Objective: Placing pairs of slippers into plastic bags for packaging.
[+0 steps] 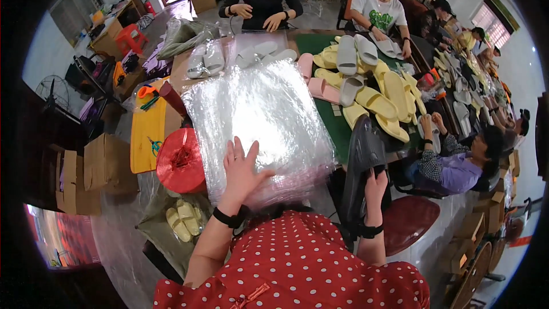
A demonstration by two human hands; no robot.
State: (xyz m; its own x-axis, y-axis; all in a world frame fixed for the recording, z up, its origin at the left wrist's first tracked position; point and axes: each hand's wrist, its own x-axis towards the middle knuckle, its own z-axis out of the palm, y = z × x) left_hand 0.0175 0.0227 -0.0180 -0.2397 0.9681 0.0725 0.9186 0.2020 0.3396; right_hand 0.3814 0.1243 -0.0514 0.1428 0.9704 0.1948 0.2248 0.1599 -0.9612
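Observation:
My left hand (243,166) lies with fingers spread on a thick stack of clear plastic bags (274,109), which glares under the light. My right hand (374,191), at the table's right front edge, grips a pair of black slippers (365,146) held upright together, toes pointing away; part of the fingers is hidden behind them. Beyond the slippers is a heap of yellow slippers (394,88) with a few grey slippers (346,54) and pink slippers (323,90) on the green tabletop (337,131). Grey slippers in clear bags (206,60) rest past the stack.
A red roll of plastic twine (180,160) and teal scissors (154,146) are left of the stack. Across the table stands a person in black (260,0); others sit along the right. Yellow slippers (183,220) lie low at left. A red stool (414,223) stands at right.

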